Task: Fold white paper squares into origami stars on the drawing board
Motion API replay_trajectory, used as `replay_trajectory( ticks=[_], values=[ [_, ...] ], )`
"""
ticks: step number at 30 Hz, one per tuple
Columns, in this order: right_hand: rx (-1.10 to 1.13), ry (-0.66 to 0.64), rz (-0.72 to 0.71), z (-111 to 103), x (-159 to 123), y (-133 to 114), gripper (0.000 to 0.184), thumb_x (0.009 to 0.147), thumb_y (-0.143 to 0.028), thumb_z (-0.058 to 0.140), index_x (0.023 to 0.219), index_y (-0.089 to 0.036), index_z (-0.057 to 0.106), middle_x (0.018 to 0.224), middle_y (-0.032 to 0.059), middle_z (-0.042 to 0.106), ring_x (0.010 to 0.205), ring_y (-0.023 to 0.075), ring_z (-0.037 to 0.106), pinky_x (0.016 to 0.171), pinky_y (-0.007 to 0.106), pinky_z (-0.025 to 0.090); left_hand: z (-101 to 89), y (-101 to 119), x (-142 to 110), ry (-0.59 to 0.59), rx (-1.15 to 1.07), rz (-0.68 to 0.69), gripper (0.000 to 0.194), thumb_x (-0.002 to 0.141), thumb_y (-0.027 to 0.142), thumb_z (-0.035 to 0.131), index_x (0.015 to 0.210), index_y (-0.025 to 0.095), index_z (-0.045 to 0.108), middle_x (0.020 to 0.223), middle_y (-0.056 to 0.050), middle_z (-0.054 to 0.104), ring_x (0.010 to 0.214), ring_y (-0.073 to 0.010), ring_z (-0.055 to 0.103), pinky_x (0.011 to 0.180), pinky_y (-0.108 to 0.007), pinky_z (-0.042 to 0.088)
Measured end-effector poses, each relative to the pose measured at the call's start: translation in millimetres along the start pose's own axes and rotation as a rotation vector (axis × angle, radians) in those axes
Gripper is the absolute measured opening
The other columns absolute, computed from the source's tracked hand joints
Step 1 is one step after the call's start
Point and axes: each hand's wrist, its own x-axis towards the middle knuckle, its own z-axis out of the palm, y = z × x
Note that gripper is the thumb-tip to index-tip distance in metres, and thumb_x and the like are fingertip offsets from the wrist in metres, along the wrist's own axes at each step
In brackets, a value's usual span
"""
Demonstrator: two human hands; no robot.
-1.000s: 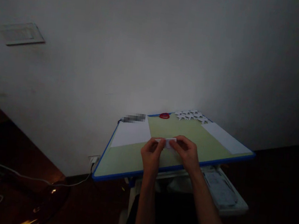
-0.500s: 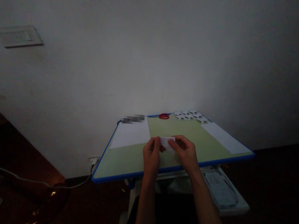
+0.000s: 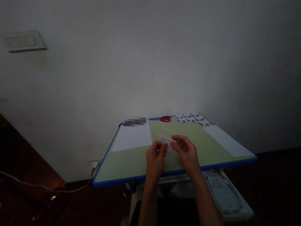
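Observation:
A small folded white paper (image 3: 166, 143) is pinched between both my hands above the green desk top (image 3: 125, 161). My left hand (image 3: 155, 159) grips its left end with closed fingers. My right hand (image 3: 186, 153) holds its right side, fingers curled over it. The paper looks creased and partly folded.
White sheets lie on the desk at the left (image 3: 133, 136) and at the right (image 3: 227, 140). Several folded white paper figures (image 3: 192, 118) and a red ring (image 3: 165, 119) sit at the far edge by the wall. A shelf with dark items (image 3: 223, 199) hangs under the desk. Cables (image 3: 31, 183) run over the floor at left.
The paper went from a flat strip held level to a more folded, tilted shape. My hands moved slightly closer together, and the view shifted a little.

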Motion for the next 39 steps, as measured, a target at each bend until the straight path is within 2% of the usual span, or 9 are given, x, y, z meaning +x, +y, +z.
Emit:
replay_trajectory(
  ticks=[6, 12, 23, 30, 39],
  values=[
    [-0.018, -0.059, 0.028, 0.2, -0.5, -0.9, 0.033, 0.078, -0.047, 0.080, 0.098, -0.022, 0.073, 0.093, 0.0048, 0.074, 0.083, 0.0216, 0.066, 0.072, 0.032, 0.052, 1.0, -0.2, -1.2, -0.024, 0.016, 0.004, 0.031, 0.086, 0.047, 0.068, 0.075, 0.019, 0.061, 0.071, 0.000, 0.061, 0.065, -0.0144, 0.056, 0.061, -0.024, 0.045],
    [-0.012, -0.021, 0.043, 0.5, 0.3, 1.7, 0.031, 0.077, -0.046, 0.080, 0.095, -0.022, 0.072, 0.083, 0.0022, 0.071, 0.073, 0.0193, 0.062, 0.066, 0.030, 0.049, 2.0, -0.5, -0.7, 0.027, -0.028, -0.024, 0.028, 0.083, 0.044, 0.072, 0.080, 0.017, 0.068, 0.072, -0.001, 0.066, 0.066, -0.0141, 0.059, 0.062, -0.024, 0.046],
    [-0.008, 0.001, 0.047, -1.2, 0.2, 5.7, 0.033, 0.077, -0.048, 0.080, 0.095, -0.021, 0.073, 0.081, 0.0017, 0.070, 0.073, 0.0190, 0.061, 0.066, 0.030, 0.048, 1.6, -1.4, -1.6, 0.026, -0.077, -0.026, 0.024, 0.081, 0.039, 0.074, 0.084, 0.016, 0.069, 0.069, 0.000, 0.065, 0.063, -0.0131, 0.060, 0.061, -0.024, 0.047],
    [-0.046, 0.048, 0.031, 0.5, -0.4, 0.0, 0.032, 0.078, -0.046, 0.079, 0.095, -0.020, 0.074, 0.071, -0.0005, 0.063, 0.065, 0.0160, 0.053, 0.058, 0.027, 0.042, 1.4, -4.0, -1.1, 0.036, -0.058, -0.056, 0.023, 0.080, 0.037, 0.075, 0.084, 0.015, 0.070, 0.071, -0.001, 0.067, 0.064, -0.0131, 0.061, 0.061, -0.023, 0.047],
    [-0.035, 0.031, 0.037, -1.2, 0.4, 2.4, 0.030, 0.077, -0.045, 0.079, 0.094, -0.021, 0.074, 0.074, 0.0003, 0.065, 0.068, 0.0169, 0.055, 0.061, 0.028, 0.044, 1.9, -0.4, -2.2, 0.046, -0.071, -0.066, 0.021, 0.078, 0.034, 0.075, 0.083, 0.015, 0.068, 0.068, 0.000, 0.065, 0.062, -0.0129, 0.061, 0.061, -0.023, 0.047]
  ],
)
